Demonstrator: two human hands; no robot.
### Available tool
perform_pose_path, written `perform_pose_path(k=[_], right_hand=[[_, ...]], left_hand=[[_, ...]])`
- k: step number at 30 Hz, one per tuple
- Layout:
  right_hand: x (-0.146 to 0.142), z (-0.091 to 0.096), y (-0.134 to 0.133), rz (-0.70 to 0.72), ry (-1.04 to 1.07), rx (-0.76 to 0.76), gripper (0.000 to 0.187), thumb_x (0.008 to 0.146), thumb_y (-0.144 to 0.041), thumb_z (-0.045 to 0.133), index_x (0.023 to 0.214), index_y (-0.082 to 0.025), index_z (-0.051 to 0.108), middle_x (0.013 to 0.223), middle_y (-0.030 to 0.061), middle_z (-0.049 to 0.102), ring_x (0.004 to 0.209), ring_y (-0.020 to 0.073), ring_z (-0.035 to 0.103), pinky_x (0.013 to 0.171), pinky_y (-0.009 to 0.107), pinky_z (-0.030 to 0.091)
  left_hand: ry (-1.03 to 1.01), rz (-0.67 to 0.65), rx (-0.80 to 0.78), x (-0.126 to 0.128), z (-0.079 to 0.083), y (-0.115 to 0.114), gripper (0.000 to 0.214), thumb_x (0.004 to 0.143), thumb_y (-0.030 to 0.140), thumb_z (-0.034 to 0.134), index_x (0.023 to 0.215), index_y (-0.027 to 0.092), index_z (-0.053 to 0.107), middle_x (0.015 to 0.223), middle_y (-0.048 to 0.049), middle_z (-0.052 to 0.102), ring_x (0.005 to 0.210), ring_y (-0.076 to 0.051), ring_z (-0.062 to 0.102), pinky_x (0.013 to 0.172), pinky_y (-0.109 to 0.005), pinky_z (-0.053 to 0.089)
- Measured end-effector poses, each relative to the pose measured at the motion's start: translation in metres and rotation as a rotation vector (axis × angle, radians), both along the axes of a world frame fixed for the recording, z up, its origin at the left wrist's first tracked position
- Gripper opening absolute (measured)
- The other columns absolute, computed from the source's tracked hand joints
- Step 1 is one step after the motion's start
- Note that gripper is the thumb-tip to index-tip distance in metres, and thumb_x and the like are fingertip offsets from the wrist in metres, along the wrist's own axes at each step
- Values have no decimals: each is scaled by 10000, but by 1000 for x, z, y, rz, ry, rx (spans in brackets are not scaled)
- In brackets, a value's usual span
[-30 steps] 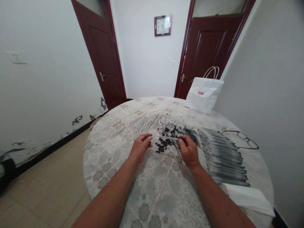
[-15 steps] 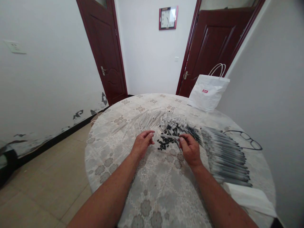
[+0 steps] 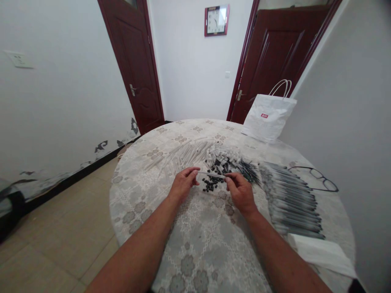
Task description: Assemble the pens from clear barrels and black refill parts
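A thin, pale pen barrel (image 3: 211, 174) spans the gap between my two hands above the table. At its left end, the fingertips of my left hand (image 3: 185, 181) are pinched together; any small part between them is too small to make out. My right hand (image 3: 241, 191) grips the other end between thumb and fingers. Just below the barrel lie several small black plugs (image 3: 210, 184). Behind them are heaps of white pen parts (image 3: 224, 152) and thin dark refills (image 3: 249, 171). Clear, empty-looking tubes (image 3: 186, 154) are spread out beyond my left hand.
A row of grey, dark-ended pens (image 3: 295, 199) lies to the right on the round, cloth-covered table (image 3: 189, 244). Eyeglasses (image 3: 322, 180) rest beside it. A white paper bag (image 3: 267, 118) stands at the back right, and a folded white sheet (image 3: 320, 252) lies at the near right.
My right hand has moved left with the pen barrel, bringing its far end to the fingertips of my left hand. The left hand has stayed nearly still.
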State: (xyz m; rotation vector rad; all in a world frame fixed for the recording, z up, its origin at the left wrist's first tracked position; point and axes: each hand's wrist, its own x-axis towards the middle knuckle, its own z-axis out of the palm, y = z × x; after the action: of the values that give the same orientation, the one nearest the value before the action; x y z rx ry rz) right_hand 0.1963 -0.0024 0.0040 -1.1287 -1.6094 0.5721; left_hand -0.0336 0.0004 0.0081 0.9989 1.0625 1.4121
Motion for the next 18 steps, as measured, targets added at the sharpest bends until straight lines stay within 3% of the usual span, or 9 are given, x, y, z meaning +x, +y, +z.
perform_pose_path(k=[4, 9, 12, 18], right_hand=[[-2, -1, -1, 84, -217, 64, 242, 906, -370, 579, 1034, -199, 693, 805, 35, 714, 658, 162, 632, 643, 268, 495], [-8, -2, -3, 195, -424, 224, 267, 944, -304, 518, 1145, -203, 662, 1059, 82, 731, 936, 209, 689, 860, 329, 526], [-11, -3, -5, 185, -487, 266, 280, 968, -297, 482, 1171, -197, 646, 1085, 93, 726, 961, 207, 687, 869, 327, 531], [-13, -3, -7, 142, -605, 335, 292, 988, -281, 447, 1185, -182, 638, 1074, 104, 726, 950, 217, 684, 870, 338, 530]], left_hand=[[-165, 28, -2, -4, 3, 1, 398, 727, 412, 772, 1040, 172, 716, 804, -22, 600, 721, -123, 598, 675, -279, 557], [-297, 44, -31, -6, 5, 1, 389, 718, 375, 802, 1025, 159, 702, 767, -17, 596, 718, -118, 593, 675, -271, 562], [-319, 54, -51, -5, 6, 1, 349, 709, 398, 811, 932, 158, 690, 769, -20, 614, 713, -123, 604, 672, -278, 565], [-301, 23, -19, -4, 4, 3, 365, 735, 449, 781, 897, 137, 682, 979, -94, 693, 781, -152, 658, 720, -310, 580]])
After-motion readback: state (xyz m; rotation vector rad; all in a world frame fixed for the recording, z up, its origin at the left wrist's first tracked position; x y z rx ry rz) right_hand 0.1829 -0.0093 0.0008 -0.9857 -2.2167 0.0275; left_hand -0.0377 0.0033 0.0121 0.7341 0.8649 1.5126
